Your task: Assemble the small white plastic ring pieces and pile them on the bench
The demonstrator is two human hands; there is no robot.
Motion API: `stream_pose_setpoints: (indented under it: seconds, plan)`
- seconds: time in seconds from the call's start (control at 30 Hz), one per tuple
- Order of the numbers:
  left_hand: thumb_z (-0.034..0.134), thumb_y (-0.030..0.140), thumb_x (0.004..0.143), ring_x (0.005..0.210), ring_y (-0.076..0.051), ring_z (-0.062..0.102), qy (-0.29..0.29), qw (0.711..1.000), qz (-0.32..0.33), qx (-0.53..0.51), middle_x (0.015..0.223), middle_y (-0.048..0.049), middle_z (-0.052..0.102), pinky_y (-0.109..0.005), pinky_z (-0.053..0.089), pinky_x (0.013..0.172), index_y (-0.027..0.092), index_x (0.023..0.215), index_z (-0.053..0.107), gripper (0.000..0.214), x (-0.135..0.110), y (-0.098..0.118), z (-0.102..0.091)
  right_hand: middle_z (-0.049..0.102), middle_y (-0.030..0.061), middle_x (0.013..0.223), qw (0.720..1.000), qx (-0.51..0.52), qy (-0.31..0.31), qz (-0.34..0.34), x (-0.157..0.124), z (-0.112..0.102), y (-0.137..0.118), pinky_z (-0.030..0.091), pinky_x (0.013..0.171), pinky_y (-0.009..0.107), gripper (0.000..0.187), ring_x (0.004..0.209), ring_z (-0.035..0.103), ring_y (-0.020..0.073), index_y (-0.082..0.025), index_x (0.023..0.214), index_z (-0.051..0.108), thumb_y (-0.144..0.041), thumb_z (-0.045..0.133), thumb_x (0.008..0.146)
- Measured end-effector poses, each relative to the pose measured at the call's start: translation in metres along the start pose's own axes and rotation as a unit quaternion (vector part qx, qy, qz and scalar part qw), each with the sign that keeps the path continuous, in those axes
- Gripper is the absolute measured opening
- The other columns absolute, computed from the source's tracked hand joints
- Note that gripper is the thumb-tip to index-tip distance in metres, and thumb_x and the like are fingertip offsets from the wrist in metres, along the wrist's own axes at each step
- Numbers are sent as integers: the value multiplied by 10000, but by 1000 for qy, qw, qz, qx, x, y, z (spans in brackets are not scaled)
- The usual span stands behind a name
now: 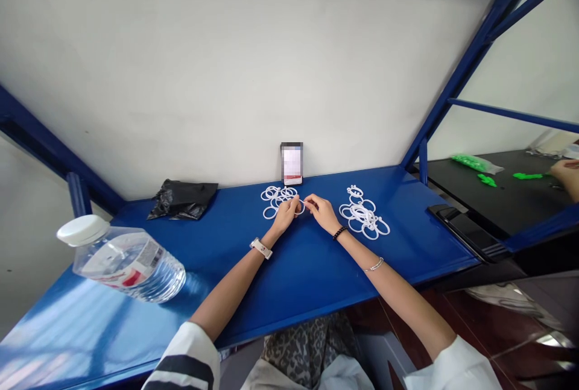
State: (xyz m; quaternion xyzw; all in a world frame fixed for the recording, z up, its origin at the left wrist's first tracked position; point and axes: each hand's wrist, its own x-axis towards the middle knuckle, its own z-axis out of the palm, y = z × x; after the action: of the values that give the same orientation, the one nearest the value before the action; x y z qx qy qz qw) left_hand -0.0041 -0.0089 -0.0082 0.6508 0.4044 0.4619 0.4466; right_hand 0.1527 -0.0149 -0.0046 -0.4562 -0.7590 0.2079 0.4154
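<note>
My left hand (287,215) and my right hand (320,209) meet over the blue table (307,263), fingers pinched together on a white ring (302,204) held between them. Just behind my left hand lies a heap of several loose white rings (275,197). A second heap of white rings (364,214) lies to the right of my right hand. The left wrist wears a white watch, the right a dark bead bracelet.
A phone (292,164) leans on the wall behind the rings. A black bag (183,199) lies at the back left, a large water bottle (124,260) at the near left. On the right, a black tray (461,226), and another person's hand (567,176) on a dark table with green parts.
</note>
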Motion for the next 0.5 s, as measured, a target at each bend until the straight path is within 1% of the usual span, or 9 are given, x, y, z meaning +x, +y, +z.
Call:
stream_pose_setpoints:
  seconds: [0.07, 0.13, 0.23, 0.33, 0.4, 0.5]
  plan:
    - [372, 663, 873, 502, -104, 401, 9, 1000, -1, -7, 540, 27, 407, -257, 342, 511, 189, 625, 422, 537, 0, -1, 0, 638, 0, 692, 1000, 1, -2, 1, 0, -1, -1, 450, 632, 257, 229, 633, 601, 163, -234, 847, 597, -389, 460, 944]
    - [407, 645, 873, 491, -103, 415, 13, 1000, 2, -12, 542, 37, 431, -250, 346, 503, 185, 716, 472, 490, 0, -3, 0, 637, -1, 692, 1000, -3, 0, 3, 0, -3, -3, 442, 629, 251, 252, 638, 600, 161, -233, 834, 595, -400, 446, 951]
    - [443, 589, 887, 475, -101, 423, -3, 1000, 5, 8, 521, 48, 458, -241, 345, 507, 180, 817, 512, 420, -1, -3, 0, 638, -1, 696, 1000, -13, 8, 3, 0, -5, -7, 427, 626, 245, 277, 635, 593, 154, -228, 790, 585, -381, 428, 959]
    - [457, 552, 888, 484, -100, 422, -16, 999, 8, 43, 529, 45, 472, -240, 340, 524, 179, 801, 523, 389, -2, 0, -1, 638, 1, 688, 1000, -23, 16, 4, 0, -5, -8, 411, 620, 243, 297, 619, 582, 149, -222, 750, 573, -351, 413, 964]
    - [451, 547, 886, 500, -104, 424, -17, 997, 16, 67, 538, 38, 477, -244, 338, 541, 179, 747, 513, 399, -3, 1, -1, 637, 5, 677, 999, -36, 21, 6, 0, -4, -7, 402, 619, 246, 318, 612, 579, 149, -221, 724, 565, -342, 402, 969]
    - [393, 555, 898, 518, -113, 427, -15, 994, 38, 98, 532, 26, 475, -258, 344, 575, 181, 658, 483, 453, -4, 2, 0, 635, 16, 652, 997, -68, 23, 10, 0, -2, -5, 387, 616, 256, 366, 605, 577, 157, -218, 666, 546, -338, 394, 976]
